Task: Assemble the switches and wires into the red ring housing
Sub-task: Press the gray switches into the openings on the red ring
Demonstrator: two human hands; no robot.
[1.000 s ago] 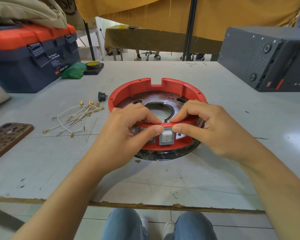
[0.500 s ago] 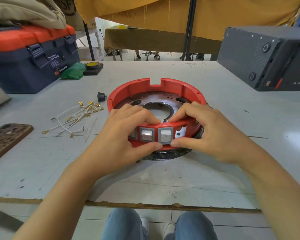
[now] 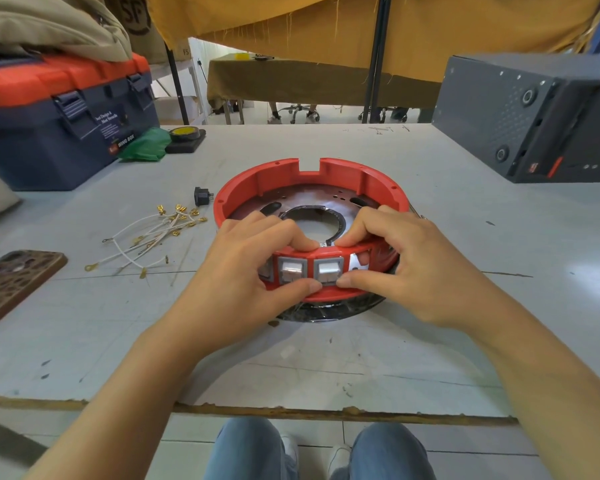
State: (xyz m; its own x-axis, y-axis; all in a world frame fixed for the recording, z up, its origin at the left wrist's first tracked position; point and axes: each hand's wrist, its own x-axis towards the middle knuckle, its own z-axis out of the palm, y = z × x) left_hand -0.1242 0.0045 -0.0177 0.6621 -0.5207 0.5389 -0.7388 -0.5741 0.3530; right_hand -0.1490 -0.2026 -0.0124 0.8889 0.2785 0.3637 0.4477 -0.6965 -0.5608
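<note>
I see my left hand (image 3: 243, 271) and right hand (image 3: 406, 268) pinching the housing (image 3: 312, 188) wall, thumbs under two switches (image 3: 293, 273); a third hides behind left fingers. Wires (image 3: 153, 233) lie left on the desk (image 3: 465, 306).

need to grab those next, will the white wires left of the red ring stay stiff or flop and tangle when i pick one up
The white wires look thin and lie in loose curves, so one would probably droop. They cross each other in a heap, so lifting one may drag its neighbours. The gold terminals on the ends could snag; they look light.
</note>
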